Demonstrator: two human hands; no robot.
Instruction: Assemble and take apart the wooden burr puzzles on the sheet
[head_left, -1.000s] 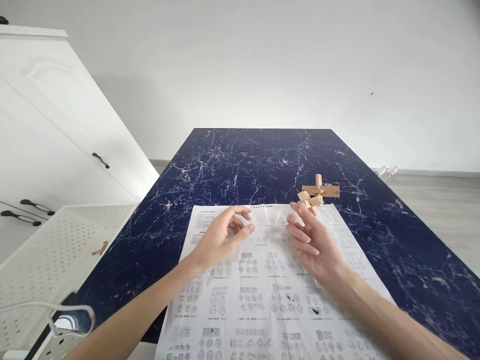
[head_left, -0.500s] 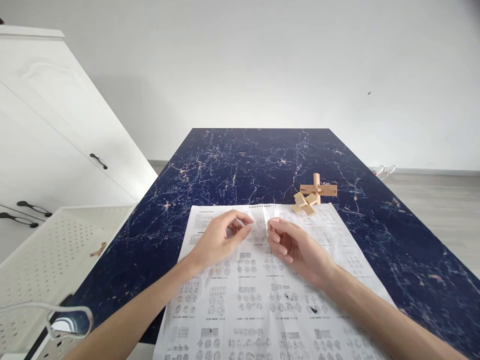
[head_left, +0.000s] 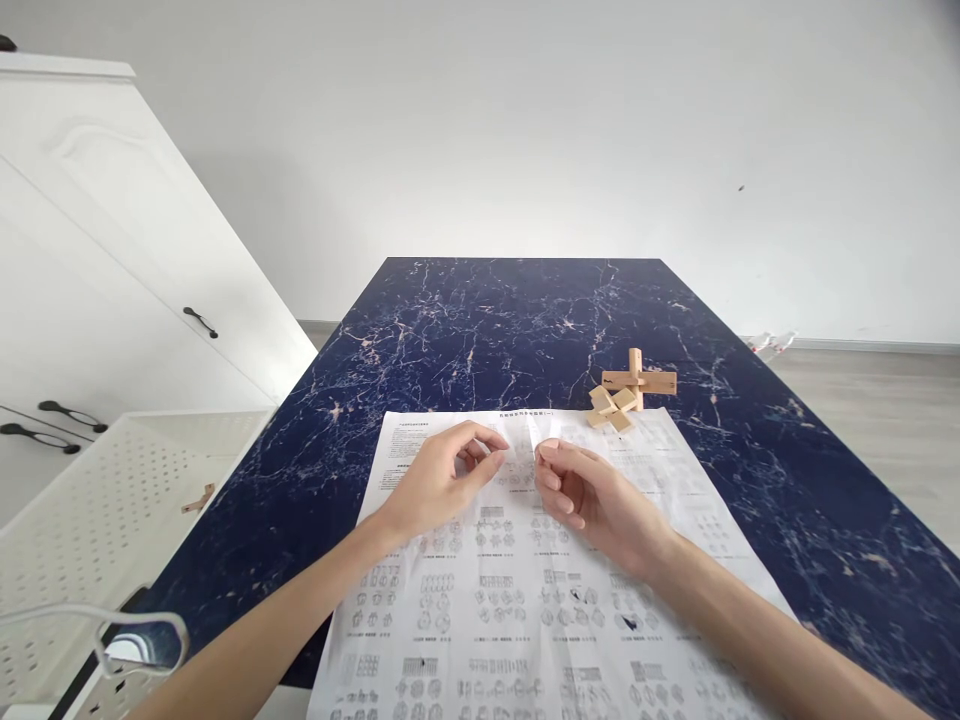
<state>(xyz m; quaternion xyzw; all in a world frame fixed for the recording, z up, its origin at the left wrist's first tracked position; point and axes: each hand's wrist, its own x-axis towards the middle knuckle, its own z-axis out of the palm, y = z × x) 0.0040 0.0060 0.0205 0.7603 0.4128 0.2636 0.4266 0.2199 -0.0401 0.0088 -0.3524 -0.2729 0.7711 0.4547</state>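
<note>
Over the printed instruction sheet (head_left: 540, 610), my left hand (head_left: 450, 473) hovers or rests with loosely curved fingers. A small gap shows between its thumb and forefinger, and it holds nothing. Facing it, my right hand (head_left: 592, 495) has its fingers curled in and the thumb laid against the forefinger; no object shows in it. Beyond my right hand, a small pale wooden interlocking puzzle (head_left: 613, 410) lies on the sheet's far edge. Just behind it stands a larger wooden cross-shaped puzzle (head_left: 652, 382). Neither hand touches these pieces.
The sheet lies on a dark blue marbled table (head_left: 495, 330). At left are a white perforated basket (head_left: 67, 510) with a small wooden piece (head_left: 198, 499) in it, and a white cabinet (head_left: 112, 250). A grey wall (head_left: 525, 130) rises behind the table.
The view has shifted very slightly. Both hands keep the same pose, and the wooden puzzles stay where they were.
</note>
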